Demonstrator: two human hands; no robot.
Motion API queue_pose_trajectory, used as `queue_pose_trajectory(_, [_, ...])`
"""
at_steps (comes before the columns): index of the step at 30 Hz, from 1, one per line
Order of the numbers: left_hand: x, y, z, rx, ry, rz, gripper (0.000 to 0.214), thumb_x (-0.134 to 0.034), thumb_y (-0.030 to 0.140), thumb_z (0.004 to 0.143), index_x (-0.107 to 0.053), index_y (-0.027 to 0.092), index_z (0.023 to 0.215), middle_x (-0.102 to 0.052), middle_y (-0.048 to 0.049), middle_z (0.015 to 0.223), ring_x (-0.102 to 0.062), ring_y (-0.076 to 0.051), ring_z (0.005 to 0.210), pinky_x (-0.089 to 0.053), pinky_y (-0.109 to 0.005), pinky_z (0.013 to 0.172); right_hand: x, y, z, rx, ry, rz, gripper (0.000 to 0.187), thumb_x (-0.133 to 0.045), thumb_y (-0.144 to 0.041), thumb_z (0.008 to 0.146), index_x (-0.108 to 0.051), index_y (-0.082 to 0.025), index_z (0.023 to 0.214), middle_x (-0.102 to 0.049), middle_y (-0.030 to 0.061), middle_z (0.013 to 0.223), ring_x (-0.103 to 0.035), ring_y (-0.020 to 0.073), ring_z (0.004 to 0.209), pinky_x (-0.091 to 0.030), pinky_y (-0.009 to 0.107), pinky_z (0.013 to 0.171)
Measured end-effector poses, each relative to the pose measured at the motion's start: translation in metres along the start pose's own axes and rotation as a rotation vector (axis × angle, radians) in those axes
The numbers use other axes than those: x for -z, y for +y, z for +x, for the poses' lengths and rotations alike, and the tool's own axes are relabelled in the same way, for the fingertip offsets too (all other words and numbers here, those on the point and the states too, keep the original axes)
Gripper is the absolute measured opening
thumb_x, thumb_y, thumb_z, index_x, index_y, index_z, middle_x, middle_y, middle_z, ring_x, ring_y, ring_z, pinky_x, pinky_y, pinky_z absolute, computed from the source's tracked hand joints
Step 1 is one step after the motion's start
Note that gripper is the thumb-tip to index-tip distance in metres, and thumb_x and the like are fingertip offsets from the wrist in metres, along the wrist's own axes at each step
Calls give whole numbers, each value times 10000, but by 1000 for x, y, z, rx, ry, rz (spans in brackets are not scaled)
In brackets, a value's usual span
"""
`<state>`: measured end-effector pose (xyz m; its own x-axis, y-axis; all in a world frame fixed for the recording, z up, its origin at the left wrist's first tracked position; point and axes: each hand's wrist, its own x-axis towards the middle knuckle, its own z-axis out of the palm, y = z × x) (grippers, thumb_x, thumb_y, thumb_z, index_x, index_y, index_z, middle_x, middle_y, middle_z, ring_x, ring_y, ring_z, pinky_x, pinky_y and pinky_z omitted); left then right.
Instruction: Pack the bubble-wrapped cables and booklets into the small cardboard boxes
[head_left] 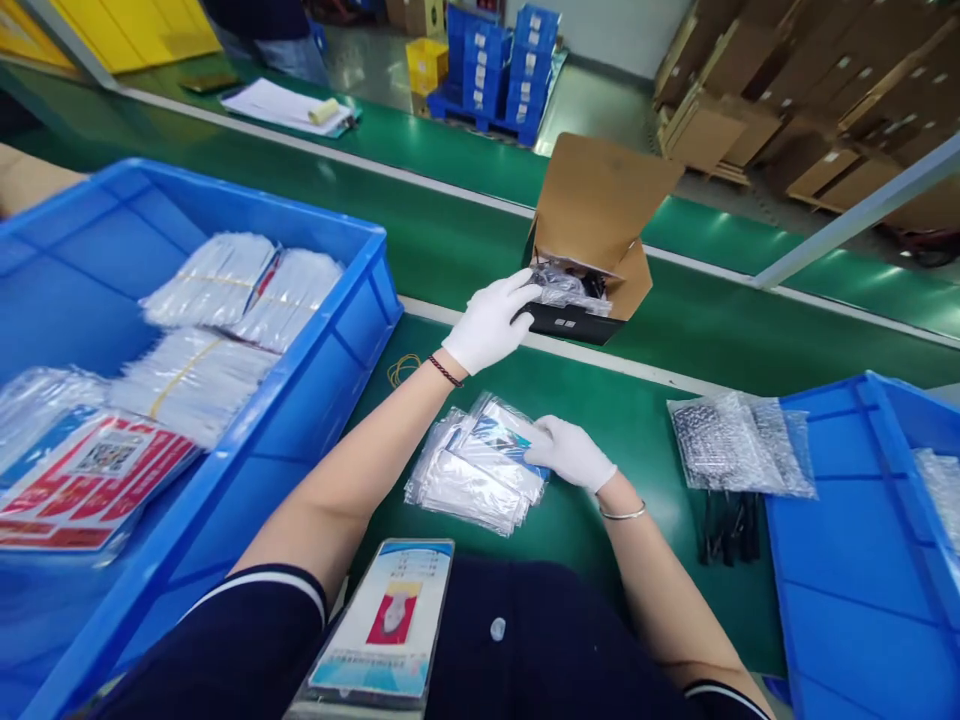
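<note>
My left hand (491, 322) wears a white glove and reaches out to an open cardboard box (600, 215) on the green belt, its fingers curled at the box's front edge beside clear plastic packing inside (564, 285). My right hand (571, 452), also gloved, rests on a stack of clear-bagged leaflets (476, 465) lying on the green bench, fingers pinching the top bag. The box has a black front wall (574, 322) and its flap stands upright.
A big blue bin (300, 400) at left holds bundled bagged leaflets and red-printed cards. Another blue bin (862, 560) stands at right, a bubble-wrap bag (739, 445) and black cables beside it. A laminated sheet (390, 620) lies near me. Cardboard cartons are stacked beyond.
</note>
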<state>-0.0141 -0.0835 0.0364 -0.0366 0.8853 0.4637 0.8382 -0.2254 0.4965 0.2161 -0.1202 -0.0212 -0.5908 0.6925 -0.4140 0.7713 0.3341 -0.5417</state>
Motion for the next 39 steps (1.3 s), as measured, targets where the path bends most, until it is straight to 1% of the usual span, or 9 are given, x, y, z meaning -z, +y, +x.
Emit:
queue_pose_trajectory(5, [33, 23, -40, 41, -181, -252, 285, -559, 285, 875, -761, 204, 1059, -584, -59, 1404, -562, -230, 1268, -395, -316, 1121, 25, 16, -4, 22, 334, 264, 312, -498, -509, 878, -632, -228, 852, -658, 11, 794, -598, 212, 774, -443, 317, 704])
queue_pose_trajectory(8, [29, 38, -58, 38, -464, -387, 321, -600, 392, 835, -771, 237, 1057, -632, -38, 1344, -624, -249, 1178, -470, -306, 1039, 36, 12, -12, 79, 522, 372, 356, -498, -555, 867, -630, -226, 839, -662, 10, 806, -599, 211, 782, -461, 317, 724])
queue_pose_trajectory(12, [16, 47, -57, 142, -522, -511, 366, -549, 444, 844, -776, 212, 1011, -749, -25, 1096, -685, -241, 1019, -530, -300, 935, 64, 29, -24, 139, 606, 283, 390, -453, -547, 894, -663, -218, 889, -697, 41, 894, -623, 221, 851, -485, 346, 820])
queue_pose_trajectory(18, [22, 41, -45, 218, -415, -487, 411, -587, 523, 819, -782, 231, 1032, -732, -26, 1157, -663, -273, 1096, -521, -339, 981, 105, 123, -73, -479, 1095, -292, 361, -528, -376, 863, -696, -86, 998, -601, 257, 1239, -514, 379, 1175, -421, 518, 962])
queue_pose_trajectory(21, [19, 36, -43, 208, -383, -475, 427, -577, 533, 826, -777, 233, 1053, -730, -24, 1163, -662, -269, 1106, -510, -341, 999, 100, 152, -88, -671, 1110, -445, 325, -599, -372, 814, -696, -78, 915, -504, 296, 1359, -381, 461, 1287, -382, 597, 966])
queue_pose_trajectory(24, [9, 34, -44, 226, -408, -472, 434, -571, 529, 827, -770, 234, 1073, -727, -24, 1172, -658, -269, 1112, -514, -336, 980, 91, 148, -89, -582, 1083, -375, 193, -560, -309, 801, -647, -138, 787, -586, 250, 1240, -451, 408, 1222, -382, 563, 967])
queue_pose_trajectory(31, [-17, 38, -52, 309, -500, -643, 436, -572, 578, 839, -777, 216, 968, -755, -32, 1072, -678, -278, 1007, -515, -320, 894, 80, 54, -40, -95, 1139, 233, 308, -504, -515, 822, -568, -216, 800, -643, 91, 871, -587, 268, 863, -455, 437, 855])
queue_pose_trajectory(35, [-24, 42, -56, 483, -340, -1011, 485, -647, 603, 793, -743, 143, 911, -757, -81, 875, -690, -261, 835, -542, -335, 788, 66, -7, 10, 140, 868, 601, 365, -553, -578, 816, -575, -214, 812, -654, 52, 837, -599, 242, 850, -486, 415, 859])
queue_pose_trajectory(39, [-18, 26, -53, 725, -54, -1426, 478, -782, 496, 700, -714, 99, 958, -745, -97, 834, -683, -208, 717, -548, -299, 683, 59, -39, 35, 445, 439, 843, 699, -756, -508, 718, -510, -229, 1309, -583, 98, 1332, -549, 267, 1215, -428, 435, 1049])
